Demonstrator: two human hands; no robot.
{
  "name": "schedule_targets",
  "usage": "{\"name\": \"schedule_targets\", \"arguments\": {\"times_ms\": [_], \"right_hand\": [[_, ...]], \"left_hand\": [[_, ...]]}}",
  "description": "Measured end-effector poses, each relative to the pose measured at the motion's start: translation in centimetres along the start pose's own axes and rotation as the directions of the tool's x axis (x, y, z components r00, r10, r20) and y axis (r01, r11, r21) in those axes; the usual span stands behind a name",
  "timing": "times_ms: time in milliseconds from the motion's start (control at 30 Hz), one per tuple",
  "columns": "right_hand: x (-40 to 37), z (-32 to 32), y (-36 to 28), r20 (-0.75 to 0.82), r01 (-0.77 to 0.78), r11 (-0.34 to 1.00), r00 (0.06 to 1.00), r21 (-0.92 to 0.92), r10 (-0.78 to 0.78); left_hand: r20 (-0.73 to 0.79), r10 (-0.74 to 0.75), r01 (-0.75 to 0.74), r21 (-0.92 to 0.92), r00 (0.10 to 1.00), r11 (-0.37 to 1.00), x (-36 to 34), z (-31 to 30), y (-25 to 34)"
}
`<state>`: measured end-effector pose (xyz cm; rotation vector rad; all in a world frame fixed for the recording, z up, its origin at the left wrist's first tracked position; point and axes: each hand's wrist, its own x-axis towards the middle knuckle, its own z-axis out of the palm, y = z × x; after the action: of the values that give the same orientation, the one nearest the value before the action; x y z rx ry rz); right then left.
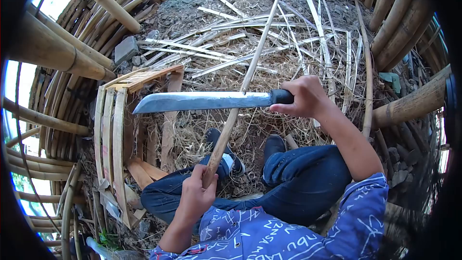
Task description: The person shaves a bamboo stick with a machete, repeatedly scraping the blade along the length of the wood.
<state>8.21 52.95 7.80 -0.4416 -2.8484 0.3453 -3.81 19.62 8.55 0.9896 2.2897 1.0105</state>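
My right hand [304, 97] is closed around the black handle of a machete [202, 101]. Its long steel blade points left, roughly level, and crosses over a bamboo pole [257, 55]. My left hand [197, 190] grips the near end of that pole, low in front of my body. From there the pole slants up and away to the top of the view. The blade overlaps the pole about midway along its visible length and hides a short piece of it.
Split bamboo strips [231, 60] and shavings litter the ground ahead. A slatted wooden crate [111, 130] stands on the left beside my knee, with a grey block [126, 49] behind it. Thick bamboo poles [409, 101] rise on the right, and others stack up on the left.
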Motion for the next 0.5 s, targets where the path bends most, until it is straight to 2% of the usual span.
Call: {"name": "schedule_targets", "arguments": {"times_ms": [100,233,300,333,367,433,467,500], "right_hand": [[-0.1,0.3,0.0,-0.021,0.023,1.000,1.000,-0.010,-0.023],[-0.1,0.2,-1.0,0.002,0.075,0.996,0.997,-0.051,-0.075],[-0.1,0.4,-3.1,-0.023,0.105,0.991,0.994,0.077,-0.104],[0.0,0.3,-4.4,0.007,0.146,0.985,0.989,0.090,-0.147],[0.4,-0.3,-5.9,0.036,0.231,0.973,0.972,0.003,-0.231],[0.6,-0.4,-7.1,0.010,0.323,0.946,0.946,-0.007,-0.323],[0.9,-0.5,-6.6,0.009,0.325,0.945,0.946,-0.010,-0.325],[1.0,-0.3,-5.6,-0.021,0.236,0.968,0.972,0.081,-0.235]], "left_hand": [[0.006,-0.008,0.008,-0.049,1.000,0.999,-0.2,-0.5,0.0],[0.040,-0.022,0.023,-0.017,0.999,1.000,-0.4,-0.9,0.0],[0.026,-0.042,0.043,-0.014,0.999,0.999,-0.1,-0.6,0.4],[0.037,-0.021,0.022,-0.018,0.999,1.000,0.2,-0.3,1.0],[0.047,0.003,-0.002,-0.022,0.999,1.000,0.6,-0.2,1.4],[0.066,-0.018,0.019,-0.011,0.998,1.000,0.8,-0.2,1.5],[0.034,0.003,-0.003,-0.022,0.999,1.000,0.8,-0.2,1.2],[0.005,0.020,-0.019,-0.031,1.000,0.999,0.6,-0.3,1.0]]}}
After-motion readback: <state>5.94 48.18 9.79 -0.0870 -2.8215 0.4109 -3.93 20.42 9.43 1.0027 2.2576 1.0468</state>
